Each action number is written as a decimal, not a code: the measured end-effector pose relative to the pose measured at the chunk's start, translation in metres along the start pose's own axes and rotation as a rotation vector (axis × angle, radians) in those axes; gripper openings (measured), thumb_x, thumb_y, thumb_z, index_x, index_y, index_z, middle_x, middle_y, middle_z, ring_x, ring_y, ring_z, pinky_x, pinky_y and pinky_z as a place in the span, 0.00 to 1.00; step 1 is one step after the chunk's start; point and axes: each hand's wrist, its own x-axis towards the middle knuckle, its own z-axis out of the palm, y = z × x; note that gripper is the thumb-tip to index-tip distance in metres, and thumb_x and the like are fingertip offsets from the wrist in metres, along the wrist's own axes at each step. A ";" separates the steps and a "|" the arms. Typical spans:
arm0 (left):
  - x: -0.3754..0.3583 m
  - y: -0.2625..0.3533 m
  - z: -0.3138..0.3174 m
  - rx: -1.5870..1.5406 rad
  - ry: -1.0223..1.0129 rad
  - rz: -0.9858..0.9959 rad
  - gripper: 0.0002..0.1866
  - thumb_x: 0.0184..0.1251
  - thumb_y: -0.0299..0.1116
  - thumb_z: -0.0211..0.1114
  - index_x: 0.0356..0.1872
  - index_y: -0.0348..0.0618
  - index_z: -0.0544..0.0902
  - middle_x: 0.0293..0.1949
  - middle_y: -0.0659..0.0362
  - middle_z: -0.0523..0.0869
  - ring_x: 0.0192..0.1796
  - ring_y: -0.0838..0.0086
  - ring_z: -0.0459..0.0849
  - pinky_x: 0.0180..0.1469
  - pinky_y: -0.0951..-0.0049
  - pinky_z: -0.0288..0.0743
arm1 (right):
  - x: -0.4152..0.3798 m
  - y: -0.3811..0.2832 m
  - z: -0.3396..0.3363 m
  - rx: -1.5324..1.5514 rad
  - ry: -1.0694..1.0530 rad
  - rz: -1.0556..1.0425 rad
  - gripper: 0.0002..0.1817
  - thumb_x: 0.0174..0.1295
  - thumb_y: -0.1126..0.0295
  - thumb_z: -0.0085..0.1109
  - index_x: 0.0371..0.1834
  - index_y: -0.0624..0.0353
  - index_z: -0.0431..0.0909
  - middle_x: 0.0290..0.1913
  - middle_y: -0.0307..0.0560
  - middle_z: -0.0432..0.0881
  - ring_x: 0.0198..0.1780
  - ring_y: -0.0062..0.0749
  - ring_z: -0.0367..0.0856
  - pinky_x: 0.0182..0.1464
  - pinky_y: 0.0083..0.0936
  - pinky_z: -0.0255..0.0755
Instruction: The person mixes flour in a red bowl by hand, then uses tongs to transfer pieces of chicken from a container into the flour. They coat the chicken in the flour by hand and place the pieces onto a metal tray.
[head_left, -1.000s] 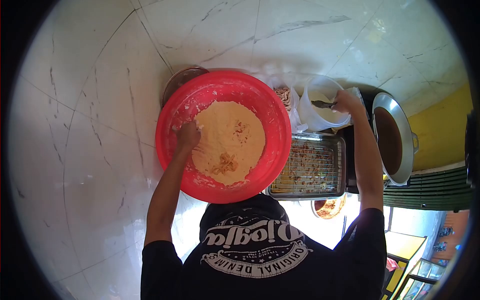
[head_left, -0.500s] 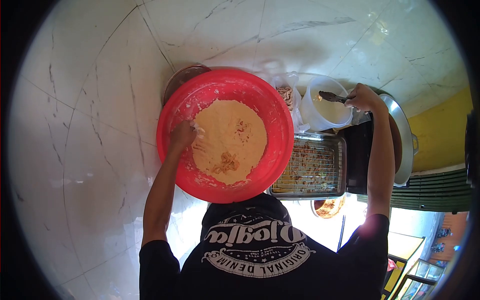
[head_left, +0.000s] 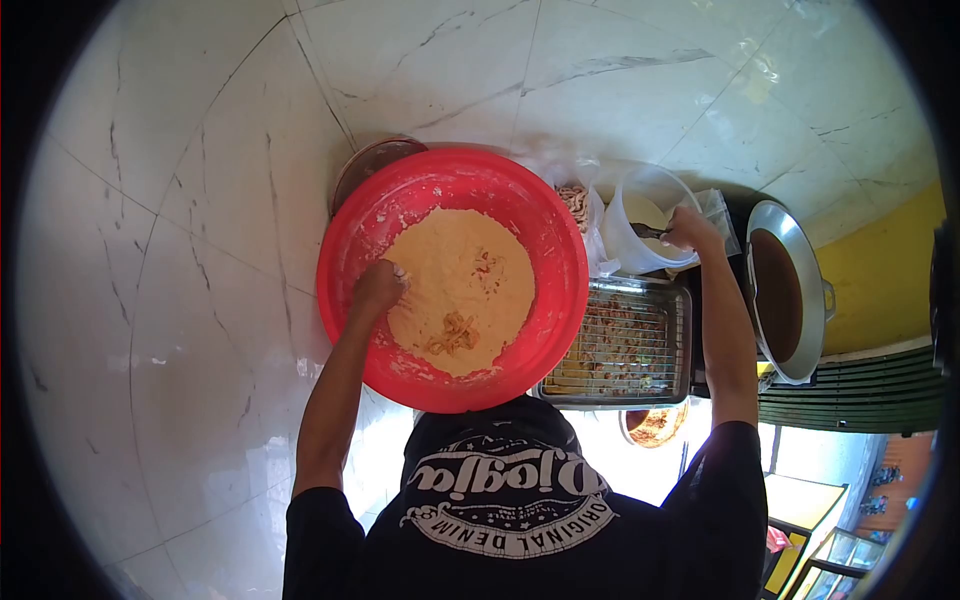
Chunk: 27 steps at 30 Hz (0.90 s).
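Note:
A large red basin (head_left: 345,330) holds pale yellow flour (head_left: 430,245). Two spots of coated food pieces (head_left: 455,335) lie on the flour. At the basin's left inner side, my left hand (head_left: 378,287) is closed, with white flour at its fingertips; whatever it holds is hidden. My right hand (head_left: 692,232) grips dark tongs (head_left: 650,231), their tips reaching into a white plastic tub (head_left: 625,245) of pale liquid. Pale strips (head_left: 573,203) sit in a clear plastic bag between basin and tub.
Below the tub stands a metal tray with a wire rack (head_left: 625,340) over crumbs. A wide metal pan (head_left: 812,345) of brown liquid is at the right. A round metal lid or dish (head_left: 365,165) shows behind the basin, and marble-patterned tiles (head_left: 220,200) surround it.
My right hand has moved left and downward, bringing the tongs lower over the tub and uncovering the pan. My left hand has shifted slightly within the basin and stays closed.

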 end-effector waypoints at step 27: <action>0.017 0.010 -0.053 -0.218 -0.203 -0.143 0.16 0.47 0.37 0.72 0.34 0.37 0.84 0.33 0.48 0.87 0.39 0.57 0.86 0.42 0.63 0.78 | -0.065 0.000 -0.077 -0.030 0.259 -0.174 0.14 0.44 0.67 0.66 0.29 0.68 0.83 0.21 0.57 0.80 0.23 0.45 0.79 0.30 0.34 0.74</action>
